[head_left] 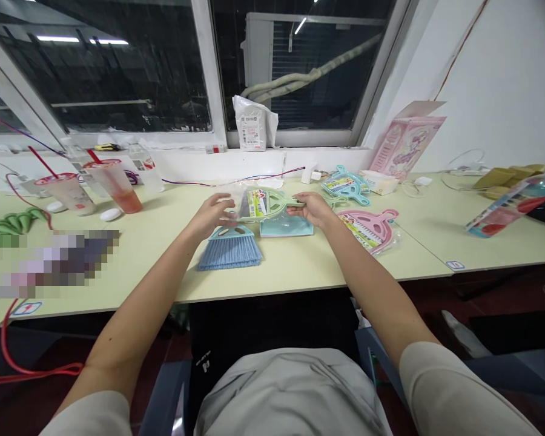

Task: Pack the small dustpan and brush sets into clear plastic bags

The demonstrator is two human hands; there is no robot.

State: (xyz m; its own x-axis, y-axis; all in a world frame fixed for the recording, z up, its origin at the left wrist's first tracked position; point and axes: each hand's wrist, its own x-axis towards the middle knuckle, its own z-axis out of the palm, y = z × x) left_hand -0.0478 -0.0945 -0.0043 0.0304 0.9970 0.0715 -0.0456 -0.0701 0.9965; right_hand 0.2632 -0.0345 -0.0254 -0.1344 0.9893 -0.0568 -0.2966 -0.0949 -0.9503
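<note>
A green dustpan (266, 204) is held in the right hand's (312, 208) closed grip; the open left hand (208, 217) is laid on its clear wrapping (231, 200).

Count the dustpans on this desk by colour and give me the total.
Green dustpan: 1
Pale blue dustpan: 1
Teal dustpan: 1
Pink dustpan: 1
Total: 4
Not counted: the clear bag at the far right, since its contents are hard to make out.
</note>
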